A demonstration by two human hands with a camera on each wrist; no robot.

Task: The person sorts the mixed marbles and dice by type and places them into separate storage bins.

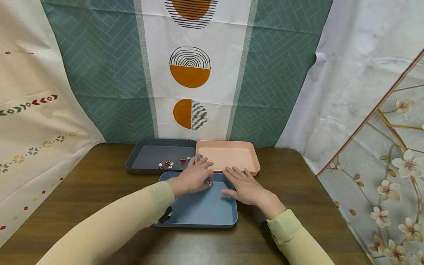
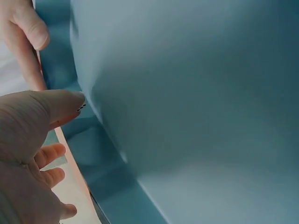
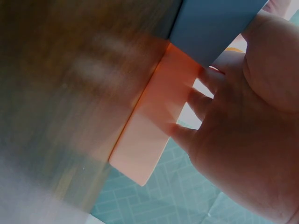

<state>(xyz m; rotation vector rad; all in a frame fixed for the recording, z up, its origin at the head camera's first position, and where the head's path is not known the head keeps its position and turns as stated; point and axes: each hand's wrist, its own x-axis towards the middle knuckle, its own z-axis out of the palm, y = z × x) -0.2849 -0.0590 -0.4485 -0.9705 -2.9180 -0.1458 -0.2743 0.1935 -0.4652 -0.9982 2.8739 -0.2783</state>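
Nearest to us lay the blue tray [image 1: 202,211] on the wooden table [image 1: 99,184]. Over its far end our left hand [image 1: 193,176] curled its fingers and pinched a small white die [image 1: 209,183], held just above the tray floor near the far rim. Our right hand [image 1: 245,187] rested flat on the tray's right rim, fingers straight and gripping nothing. We judged the die light, hard and smooth, apt to slip or roll, so best pinched on two opposite faces. Beyond stood the grey tray [image 1: 159,156] holding several dice [image 1: 170,163], with the pink tray [image 1: 228,156] touching its right side.
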